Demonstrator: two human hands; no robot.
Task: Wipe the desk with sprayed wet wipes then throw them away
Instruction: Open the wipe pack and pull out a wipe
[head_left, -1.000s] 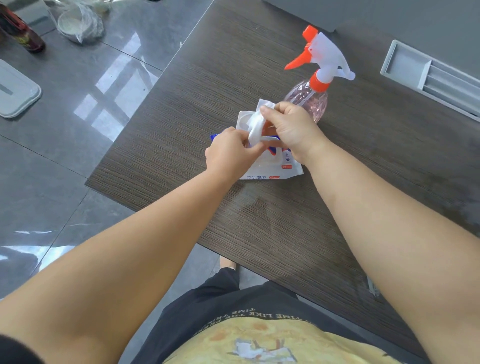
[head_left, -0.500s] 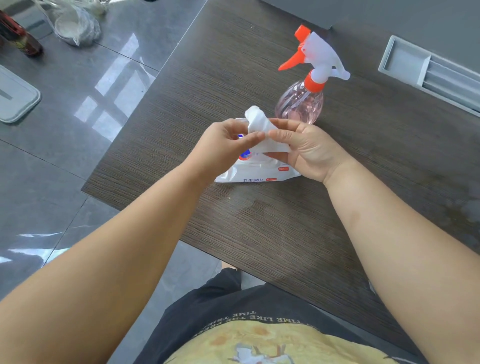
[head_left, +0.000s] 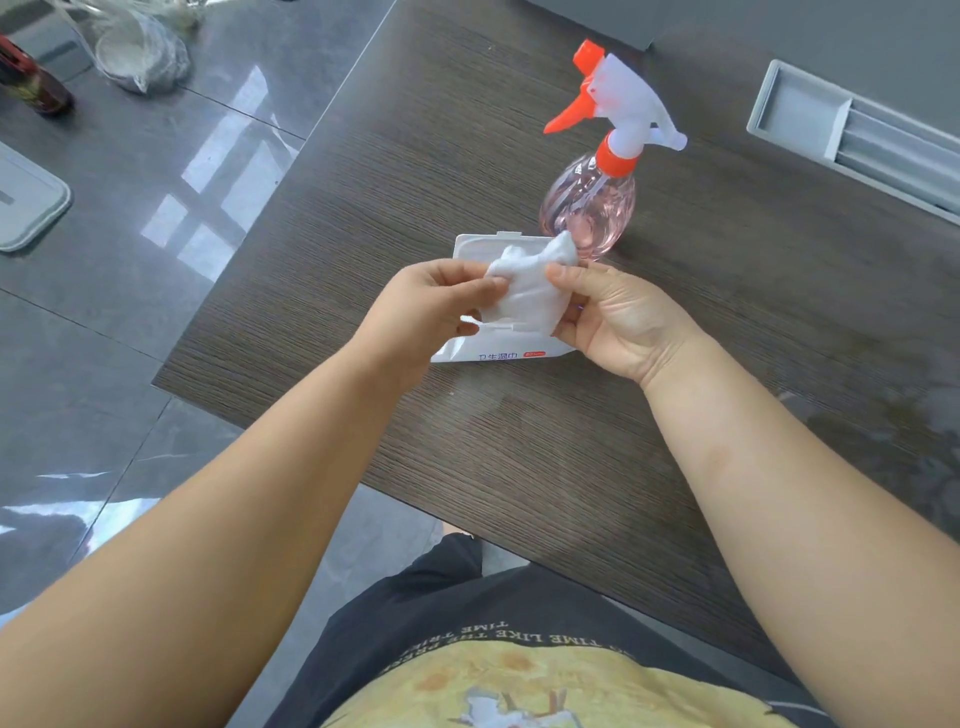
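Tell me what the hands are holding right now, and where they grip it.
One wet wipe, pinched at opposite edges: left hand on its left side, right hand on its right.

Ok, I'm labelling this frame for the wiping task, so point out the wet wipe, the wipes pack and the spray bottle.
wet wipe (head_left: 530, 293): head view, middle of the crumpled sheet held between both hands.
wipes pack (head_left: 475, 250): head view, open white lid.
spray bottle (head_left: 597, 208): head view, clear pink body.
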